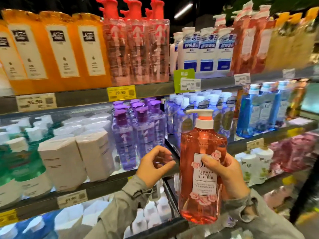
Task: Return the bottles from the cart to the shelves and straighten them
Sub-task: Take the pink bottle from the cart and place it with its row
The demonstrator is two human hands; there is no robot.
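Observation:
A pink pump bottle [201, 152] with a white pump head and a rose label reading "Flower Sense" stands upright in front of the shelves, held around its middle by my right hand [227, 176]. My left hand [153, 166] hovers just left of the bottle with fingers curled and apart, holding nothing. Similar pink bottles [248, 42] stand on the upper shelf at the right. The cart is out of view.
The shelves [155, 90] are packed: orange bottles [57, 50] and red-pump bottles [136, 49] above, white boxes [77, 157], purple bottles [134, 135] and blue bottles [259, 114] on the middle level. Price tags line the shelf edges.

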